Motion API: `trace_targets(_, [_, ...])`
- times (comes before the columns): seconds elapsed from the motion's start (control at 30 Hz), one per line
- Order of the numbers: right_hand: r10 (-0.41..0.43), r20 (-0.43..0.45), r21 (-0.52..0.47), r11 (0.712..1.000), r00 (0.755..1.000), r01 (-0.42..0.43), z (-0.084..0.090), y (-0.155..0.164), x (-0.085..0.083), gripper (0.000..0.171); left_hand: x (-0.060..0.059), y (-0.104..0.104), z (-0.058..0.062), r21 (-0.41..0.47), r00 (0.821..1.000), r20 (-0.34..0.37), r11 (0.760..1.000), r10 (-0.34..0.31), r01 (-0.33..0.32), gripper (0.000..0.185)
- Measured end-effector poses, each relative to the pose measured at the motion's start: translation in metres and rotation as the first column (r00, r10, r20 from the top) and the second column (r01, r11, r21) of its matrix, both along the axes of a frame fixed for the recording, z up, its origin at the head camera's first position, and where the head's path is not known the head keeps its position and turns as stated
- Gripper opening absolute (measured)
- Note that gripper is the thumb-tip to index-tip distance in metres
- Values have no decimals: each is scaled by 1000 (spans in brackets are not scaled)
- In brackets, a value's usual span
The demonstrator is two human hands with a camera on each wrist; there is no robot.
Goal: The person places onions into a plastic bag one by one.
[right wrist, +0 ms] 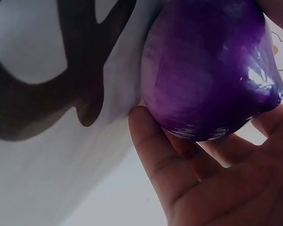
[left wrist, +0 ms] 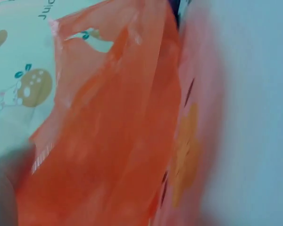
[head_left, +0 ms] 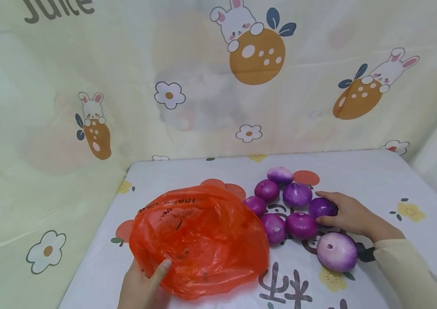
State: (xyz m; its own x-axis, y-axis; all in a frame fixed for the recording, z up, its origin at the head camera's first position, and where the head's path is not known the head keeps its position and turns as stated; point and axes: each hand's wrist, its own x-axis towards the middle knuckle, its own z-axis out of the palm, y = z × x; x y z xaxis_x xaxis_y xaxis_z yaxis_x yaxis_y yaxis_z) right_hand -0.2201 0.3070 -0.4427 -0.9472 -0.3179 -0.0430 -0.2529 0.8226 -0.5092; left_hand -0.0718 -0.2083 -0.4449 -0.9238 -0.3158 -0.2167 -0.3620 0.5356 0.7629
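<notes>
A red plastic bag (head_left: 203, 244) lies with its mouth spread wide on the table. My left hand (head_left: 140, 285) holds its near left rim, the thumb over the edge and the other fingers hidden behind the plastic. In the left wrist view, the bag (left wrist: 108, 136) fills the middle, with part of the thumb at lower left. To the right, my right hand (head_left: 351, 213) grips a dark purple onion (head_left: 321, 207) from its right side. The right wrist view shows fingers and thumb around this shiny onion (right wrist: 207, 70), close against the tablecloth.
Several more purple onions (head_left: 297, 195) cluster between the bag and my right hand. A larger, paler onion (head_left: 336, 251) sits nearest me, beside the right forearm. The white printed tablecloth (head_left: 373, 184) meets a hanging curtain (head_left: 203, 51) along the back and left.
</notes>
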Motion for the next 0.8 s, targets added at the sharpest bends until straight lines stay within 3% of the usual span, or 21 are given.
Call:
trace_targets(0.23, [-4, 29, -38, 999, 1000, 5, -4, 1, 3, 97, -10, 4, 0, -34, 996, -85, 999, -2, -1, 68])
trace_targets(0.47, [-13, 7, -28, 1000, 1000, 13, -7, -1, 3, 96, -21, -1, 15, -149, 974, -217, 989, -60, 28, 39])
trace_targets(0.63, [-31, -14, -12, 999, 999, 31, -7, -2, 3, 94, -34, -2, 25, -195, 959, -270, 980, -82, 29, 18])
trace_targets(0.8, [-54, -7, -28, 998, 999, 54, -4, -3, 4, 94, -46, -6, 32, -215, 956, -279, 976, -90, 30, 18])
